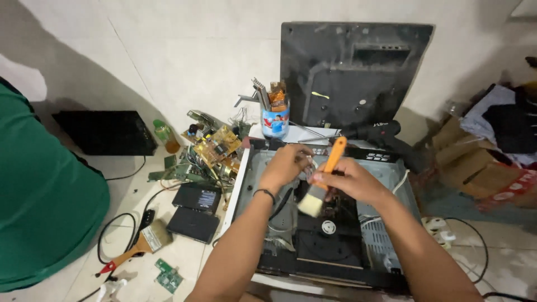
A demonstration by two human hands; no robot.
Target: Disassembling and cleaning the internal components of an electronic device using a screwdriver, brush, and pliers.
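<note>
Forearms reach over opened disc player (386, 168) on floor | right hand (355, 182) fingers closed round orange-handled brush (323, 180) | left hand (288, 165) pinches small part (309, 166) at bristles | cover already off, dusting looks midway, interior still grimy.

Tiled floor (503, 257) bears opened player (324, 223), circuit boards (215, 146), brush (140, 246).

A: What's sitting where?
B: Opened player chassis (386, 179) is lying centre on the floor; both hands, left hand (286, 165) and right hand (349, 180), are hovering over it, brush (321, 182) in the right.
A: Behind it?
B: Panel (352, 72) is leaning on the wall, cup of tools (275, 120) standing just left.
A: Left side?
B: Circuit boards (215, 146), then a second brush (140, 246) lying nearer.
</note>
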